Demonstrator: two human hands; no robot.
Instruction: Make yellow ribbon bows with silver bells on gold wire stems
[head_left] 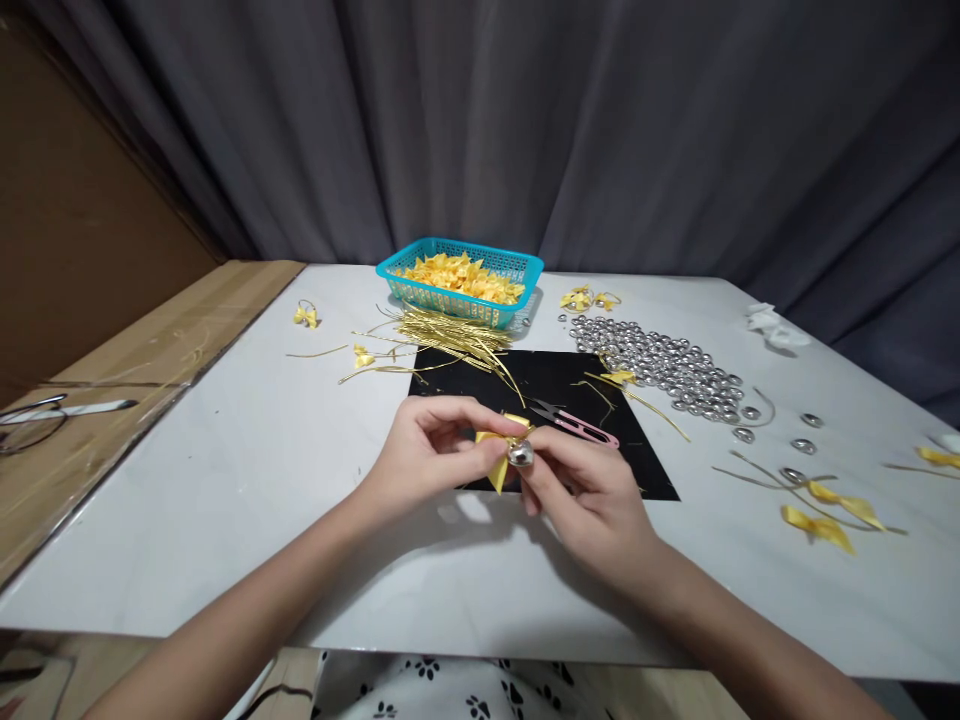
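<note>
Above the near edge of a black mat (pixel 652 470), my left hand (pixel 435 440) pinches a yellow ribbon bow (pixel 496 478) between thumb and fingers. A shiny silver heart-shaped bead (pixel 520 454) sits against the front of the bow. My right hand (pixel 589 490) is closed at the bead's right side, its thumb and forefinger meeting by a bit of gold cord near the bow's centre. What exactly the right fingertips grip is too small to make out. Pink-handled thread snips (pixel 581 428) lie on the mat just beyond the right hand.
A turquoise basket (pixel 386 268) of yellow bows stands at the back, with a bundle of gold cords (pixel 457 335) before it. Many silver beads (pixel 660 365) spread to the right. Loose bows (pixel 821 525) lie at right, more bows (pixel 306 316) at left. Cardboard (pixel 150 370) borders the left side.
</note>
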